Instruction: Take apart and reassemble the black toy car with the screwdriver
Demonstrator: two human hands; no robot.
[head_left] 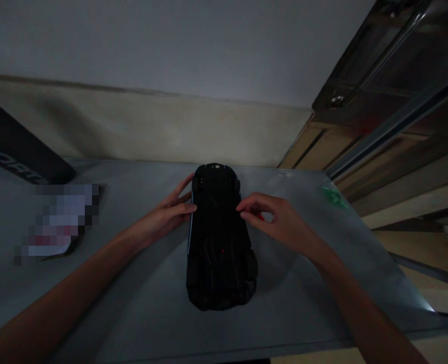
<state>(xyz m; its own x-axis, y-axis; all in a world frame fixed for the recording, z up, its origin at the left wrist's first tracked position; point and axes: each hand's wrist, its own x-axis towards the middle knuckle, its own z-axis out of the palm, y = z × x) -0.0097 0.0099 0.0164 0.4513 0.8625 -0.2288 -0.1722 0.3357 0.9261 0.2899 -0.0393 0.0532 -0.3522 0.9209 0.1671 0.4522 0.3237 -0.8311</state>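
A dark toy car (220, 227) lies upside down on the grey table, its black underside and wheels facing up. My left hand (171, 210) grips the car's left side, with the thumb on the edge of the underside and the fingers along the flank. At the right edge of the car, my right hand (269, 215) is closed in a pinch, its thumb and forefinger tips touching or nearly touching the car. A small bit of red (261, 217) shows beneath those fingers; what it belongs to is hidden. A tiny red spot also marks the underside near the lower wheels.
The grey table (144, 308) meets a wall at the back. To the left lie a black cylinder with white lettering (19, 151) and a blurred-out flat item (62, 220). A crumpled green thing (334, 197) sits by the right edge. Metal and wooden furniture (391, 65) stands beyond it.
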